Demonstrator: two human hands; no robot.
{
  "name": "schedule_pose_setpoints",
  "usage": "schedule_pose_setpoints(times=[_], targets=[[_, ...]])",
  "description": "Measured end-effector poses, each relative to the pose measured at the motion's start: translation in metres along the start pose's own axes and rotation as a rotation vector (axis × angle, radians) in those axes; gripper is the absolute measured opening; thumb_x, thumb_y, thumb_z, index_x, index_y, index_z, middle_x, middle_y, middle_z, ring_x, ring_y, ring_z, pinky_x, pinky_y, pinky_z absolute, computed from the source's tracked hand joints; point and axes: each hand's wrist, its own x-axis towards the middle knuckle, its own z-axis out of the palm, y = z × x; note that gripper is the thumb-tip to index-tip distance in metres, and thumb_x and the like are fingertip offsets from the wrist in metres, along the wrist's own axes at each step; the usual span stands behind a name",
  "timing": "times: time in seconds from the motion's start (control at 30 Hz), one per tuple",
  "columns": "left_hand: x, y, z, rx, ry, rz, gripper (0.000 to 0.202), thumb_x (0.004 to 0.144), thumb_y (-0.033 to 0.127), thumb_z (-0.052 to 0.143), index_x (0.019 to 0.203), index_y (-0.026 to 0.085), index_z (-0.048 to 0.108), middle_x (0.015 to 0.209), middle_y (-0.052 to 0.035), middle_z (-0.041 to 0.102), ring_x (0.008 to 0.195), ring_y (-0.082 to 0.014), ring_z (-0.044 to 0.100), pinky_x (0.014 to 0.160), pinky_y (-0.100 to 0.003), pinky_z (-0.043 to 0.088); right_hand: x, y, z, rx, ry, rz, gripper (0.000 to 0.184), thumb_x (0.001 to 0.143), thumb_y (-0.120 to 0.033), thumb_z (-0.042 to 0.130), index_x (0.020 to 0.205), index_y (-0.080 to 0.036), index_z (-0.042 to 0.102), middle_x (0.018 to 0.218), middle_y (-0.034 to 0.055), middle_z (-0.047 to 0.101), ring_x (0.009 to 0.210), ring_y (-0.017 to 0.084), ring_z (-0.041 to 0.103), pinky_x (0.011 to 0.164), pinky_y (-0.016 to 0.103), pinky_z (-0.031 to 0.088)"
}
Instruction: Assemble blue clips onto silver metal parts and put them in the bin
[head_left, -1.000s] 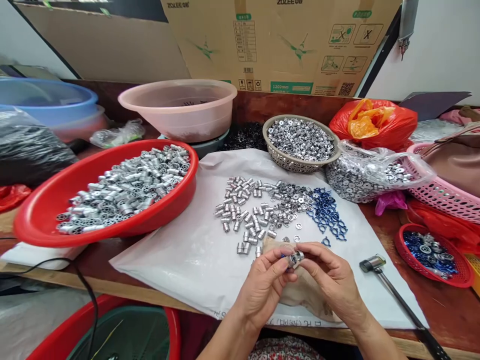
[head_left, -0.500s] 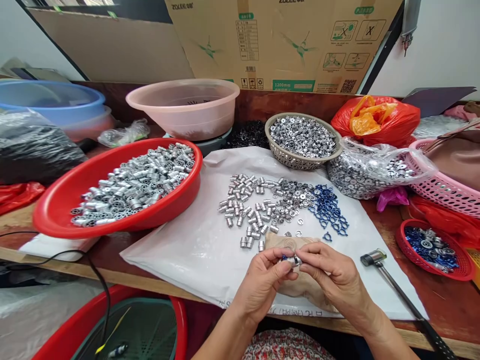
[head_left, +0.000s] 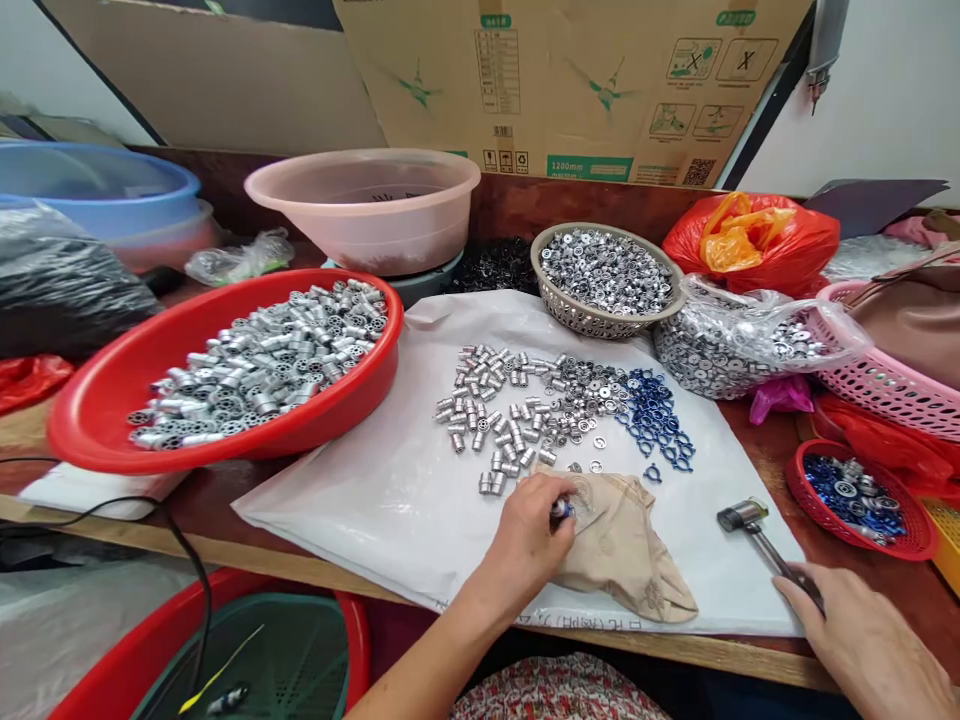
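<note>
Hammer [head_left: 766, 548]: right of the cloth [head_left: 630, 565], over the white sheet [head_left: 337, 520]; long axis slants from head, farther left, to handle, nearer right.
Right hand [head_left: 862, 625]: nearer the hammer, wrapped around its handle.
Left hand [head_left: 529, 530]: pinching a small metal part [head_left: 562, 510] at the cloth's left edge, well apart from the right hand.

L hand [head_left: 531, 530] in pinch, ctr; R hand [head_left: 862, 622] in grip

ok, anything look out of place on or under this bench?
Only a thin yellow strip: it seems to lie in the green mesh plastic basket below the wooden bench edge, beside one small metal part. Looks stray, nothing like the part.
</note>
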Motion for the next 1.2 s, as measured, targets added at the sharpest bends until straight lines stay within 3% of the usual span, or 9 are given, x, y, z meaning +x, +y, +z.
schedule_pose_setpoints(times=[0.1, 0.17, 0.27, 0.37, 0.47, 0.8, 0.97, 1.07, 1.2], targets=[[-0.003, -0.008, 0.014, 0.089, 0.015, 0.078, 0.031, 0.068, 0.006, 0.056, 0.096, 0.018, 0.062, 0.089, -0.0081, 0.067, 0.085, -0.0235, 0.058, 0.076, -0.037, 0.048, -0.005, -0.005, -0.005, 0.129, -0.001, 0.014, 0.034, 0.078, -0.048, 0.041, 0.080, -0.021, 0.062, 0.079, 0.0118, 0.069, 0.070, 0.030, 0.067, 0.062, 0.043, 0.054], [-0.005, -0.011, 0.020, 0.114, 0.036, 0.094, 0.033, 0.070, 0.007, 0.056, 0.100, 0.018, 0.060, 0.092, -0.0085, 0.067, 0.086, -0.0237, 0.058, 0.076, -0.037, 0.048, -0.006, -0.039, -0.019, 0.303, 0.045, -0.043, 0.032, 0.083, -0.046, 0.039, 0.090, -0.022, 0.060, 0.072, 0.0068, 0.067, 0.061, 0.022, 0.067, 0.054, 0.032, 0.054], [-0.008, -0.014, 0.021, 0.132, 0.050, 0.088, 0.037, 0.071, 0.008, 0.057, 0.106, 0.016, 0.057, 0.094, -0.0106, 0.067, 0.088, -0.0250, 0.058, 0.077, -0.039, 0.048, -0.004, -0.102, -0.044, 0.573, -0.135, -0.272, 0.025, 0.090, -0.035, 0.037, 0.101, -0.024, 0.057, 0.055, -0.0029, 0.060, 0.045, 0.013, 0.060, 0.043, 0.020, 0.049], [-0.009, -0.013, 0.019, 0.134, 0.045, 0.073, 0.041, 0.071, 0.010, 0.057, 0.112, 0.014, 0.055, 0.098, -0.0123, 0.067, 0.090, -0.0263, 0.057, 0.078, -0.040, 0.048, -0.002, -0.142, -0.060, 0.689, -0.129, -0.482, 0.036, 0.091, -0.024, 0.041, 0.126, -0.027, 0.046, 0.070, -0.0016, 0.068, 0.056, 0.012, 0.065, 0.052, 0.016, 0.053], [-0.010, -0.012, 0.018, 0.113, 0.052, 0.045, 0.047, 0.070, 0.009, 0.058, 0.116, 0.015, 0.054, 0.103, -0.0120, 0.066, 0.091, -0.0269, 0.057, 0.079, -0.041, 0.047, 0.001, -0.154, -0.062, 0.680, -0.021, -0.659, 0.056, 0.089, -0.017, 0.041, 0.143, -0.029, 0.027, 0.097, 0.0035, 0.071, 0.076, 0.015, 0.070, 0.066, 0.020, 0.057], [-0.010, -0.015, 0.018, 0.104, 0.065, 0.057, 0.049, 0.068, 0.009, 0.058, 0.117, 0.018, 0.055, 0.102, -0.0107, 0.067, 0.090, -0.0266, 0.058, 0.079, -0.041, 0.048, 0.001, -0.161, -0.043, 0.591, -0.113, -0.736, 0.060, 0.090, -0.015, 0.039, 0.146, -0.026, 0.020, 0.124, 0.0044, 0.061, 0.110, 0.018, 0.060, 0.085, 0.023, 0.053], [-0.012, -0.016, 0.015, 0.100, 0.046, 0.077, 0.042, 0.072, 0.012, 0.059, 0.113, 0.018, 0.056, 0.099, -0.0104, 0.067, 0.092, -0.0269, 0.058, 0.078, -0.040, 0.049, -0.009, -0.091, -0.011, 0.351, 0.049, -0.514, 0.051, 0.091, -0.027, 0.041, 0.140, -0.024, 0.032, 0.111, 0.0062, 0.066, 0.095, 0.018, 0.066, 0.078, 0.025, 0.055], [-0.011, -0.017, 0.016, 0.098, 0.049, 0.084, 0.040, 0.071, 0.010, 0.059, 0.110, 0.017, 0.057, 0.098, -0.0101, 0.067, 0.089, -0.0259, 0.058, 0.079, -0.041, 0.049, -0.016, -0.040, -0.002, 0.055, 0.096, -0.280, 0.040, 0.089, -0.037, 0.040, 0.124, -0.023, 0.054, 0.095, 0.0077, 0.069, 0.083, 0.023, 0.066, 0.072, 0.033, 0.054], [-0.007, -0.011, 0.019, 0.109, 0.043, 0.096, 0.038, 0.071, 0.009, 0.059, 0.108, 0.016, 0.058, 0.096, -0.0101, 0.067, 0.087, -0.0254, 0.058, 0.077, -0.040, 0.049, 0.006, -0.043, 0.000, -0.017, 0.150, -0.272, 0.037, 0.089, -0.038, 0.039, 0.106, -0.017, 0.065, 0.094, 0.0121, 0.067, 0.080, 0.026, 0.063, 0.075, 0.041, 0.051]])
